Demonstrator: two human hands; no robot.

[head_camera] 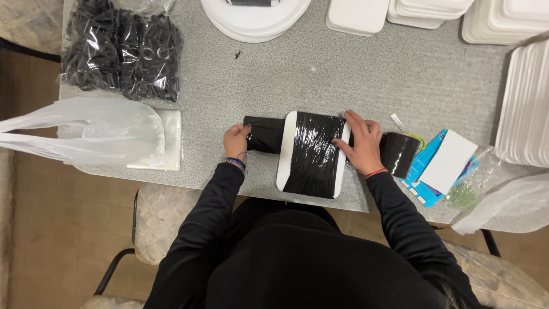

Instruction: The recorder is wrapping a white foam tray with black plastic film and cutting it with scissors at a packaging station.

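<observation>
A white oval tray [286,150] lies on the grey table near the front edge, wrapped across its middle with shiny black film [313,153]. My left hand [235,141] grips the loose end of the black film [264,134] sticking out to the tray's left. My right hand [359,145] presses flat on the tray's right edge, fingers spread over the film. Just right of that hand stands the black film roll [400,153].
A bag of black rings [123,48] lies at the back left, a white plastic bag [86,134] at the left edge. Stacks of white trays [523,103] line the back and right. A blue packet with a white card [443,165] lies right of the roll.
</observation>
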